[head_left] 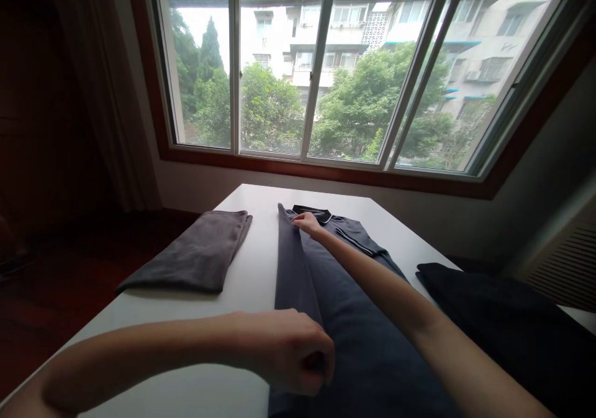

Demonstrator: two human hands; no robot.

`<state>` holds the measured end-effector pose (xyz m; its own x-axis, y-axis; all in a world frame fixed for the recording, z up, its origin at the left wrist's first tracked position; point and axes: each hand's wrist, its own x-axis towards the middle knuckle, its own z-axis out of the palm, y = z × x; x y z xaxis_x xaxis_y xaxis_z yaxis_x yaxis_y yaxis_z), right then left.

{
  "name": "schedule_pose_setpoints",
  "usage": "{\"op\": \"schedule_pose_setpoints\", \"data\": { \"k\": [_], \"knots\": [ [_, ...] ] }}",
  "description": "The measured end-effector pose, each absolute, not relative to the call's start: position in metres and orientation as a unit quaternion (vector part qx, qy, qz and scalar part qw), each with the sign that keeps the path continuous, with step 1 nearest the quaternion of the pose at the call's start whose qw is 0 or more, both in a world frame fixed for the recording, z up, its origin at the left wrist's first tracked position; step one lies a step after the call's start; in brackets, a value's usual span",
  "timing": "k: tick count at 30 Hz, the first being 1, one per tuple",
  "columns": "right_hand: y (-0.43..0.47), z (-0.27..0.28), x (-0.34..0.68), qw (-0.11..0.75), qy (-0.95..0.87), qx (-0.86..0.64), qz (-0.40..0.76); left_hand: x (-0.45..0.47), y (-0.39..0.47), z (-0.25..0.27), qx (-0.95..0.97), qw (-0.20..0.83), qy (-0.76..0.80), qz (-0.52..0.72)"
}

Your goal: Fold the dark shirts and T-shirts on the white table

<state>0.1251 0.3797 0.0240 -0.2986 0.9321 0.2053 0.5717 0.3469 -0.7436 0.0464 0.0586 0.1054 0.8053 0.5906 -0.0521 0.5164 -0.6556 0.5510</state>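
**Dark navy cloth shirt with a black, white-trimmed collar [354,325], one side turned inward**

The shirt lies lengthwise on a smooth white table [258,263], its collar near the far edge and its body running towards the near end. A long, straight-edged flap of navy fabric [289,269] is folded over along the side facing the table's left edge.

The left forearm comes in from the lower left, almost level, over the near part of the table. The left hand [295,349] is back-of-hand up, its fingers curled into a loose fist around the near end of the flap; the fingertips are in shadow.

The right arm reaches long and nearly straight from the lower right, slanting across the shirt. The right hand [306,222] is small and far off beside the collar, with thumb and fingers brought together in a pinch on the flap's far end.

A short sleeve with a white-lined cuff [358,243] lies folded in, to the right of the right hand. A folded brown-grey fabric garment [195,250] lies along the table's left edge, apart from the shirt. A black cloth garment [507,318] lies by the right edge.
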Motion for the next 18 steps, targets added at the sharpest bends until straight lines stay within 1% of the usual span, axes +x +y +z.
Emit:
{"op": "schedule_pose_setpoints", "data": {
  "k": [4, 9, 15, 18],
  "knots": [
    [0.383, 0.014, 0.157, 0.323, -0.734, -0.511, 0.309, 0.075, 0.072, 0.088, 0.931, 0.238, 0.277, 0.016],
    [0.381, -0.001, 0.183, 0.312, -0.719, -0.528, 0.329, 0.104, 0.078, 0.070, 0.946, 0.190, 0.263, -0.018],
    [0.381, -0.010, 0.188, 0.308, -0.723, -0.531, 0.318, 0.123, 0.074, 0.063, 0.951, 0.169, 0.255, -0.050],
    [0.385, -0.012, 0.188, 0.306, -0.728, -0.532, 0.305, 0.125, 0.069, 0.056, 0.951, 0.167, 0.258, -0.047]
  ]
}}
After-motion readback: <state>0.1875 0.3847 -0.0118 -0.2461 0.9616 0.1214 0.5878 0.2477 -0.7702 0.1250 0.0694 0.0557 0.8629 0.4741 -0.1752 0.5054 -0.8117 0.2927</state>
